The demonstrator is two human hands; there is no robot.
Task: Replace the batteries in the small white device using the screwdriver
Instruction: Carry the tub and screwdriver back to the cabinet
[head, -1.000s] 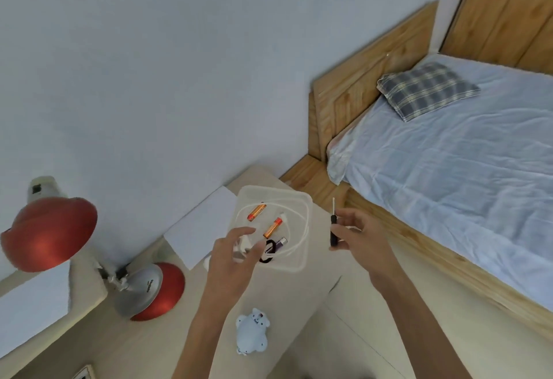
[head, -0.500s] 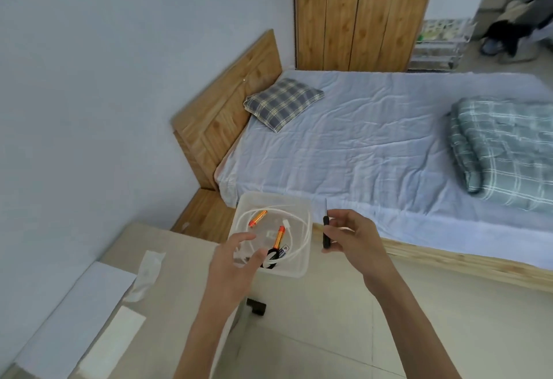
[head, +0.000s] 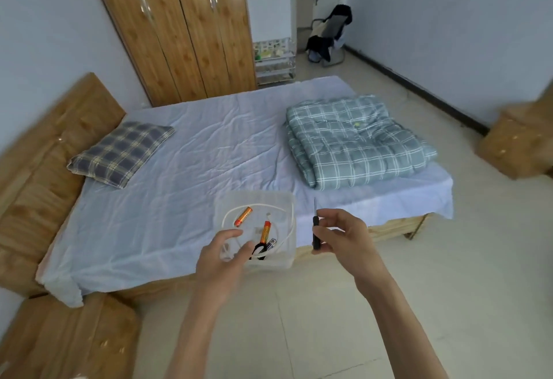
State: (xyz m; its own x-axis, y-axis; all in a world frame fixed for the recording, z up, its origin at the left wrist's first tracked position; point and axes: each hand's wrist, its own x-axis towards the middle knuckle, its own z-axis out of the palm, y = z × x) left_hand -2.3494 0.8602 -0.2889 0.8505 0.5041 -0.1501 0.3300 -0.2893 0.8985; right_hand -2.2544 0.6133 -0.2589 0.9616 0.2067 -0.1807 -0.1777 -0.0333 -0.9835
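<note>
My right hand (head: 344, 241) pinches small screwdriver (head: 315, 235): black handle, thin metal shaft pointing up, just right of clear plastic tub (head: 278, 263). My left hand (head: 223, 254) grips tub's near left corner, holding it in front of bed's near edge. Inside tub: two orange batteries (head: 243, 216), one silver-blue battery (head: 271, 243), looped white cable (head: 288, 229). Behind: bed with pale blue sheet (head: 194, 184), plaid pillow (head: 121, 153) by wooden headboard (head: 45, 145), folded green checked quilt (head: 356, 139). Wooden wardrobe (head: 185, 34) at far wall. Pale tiled floor (head: 329, 319) below.
</note>
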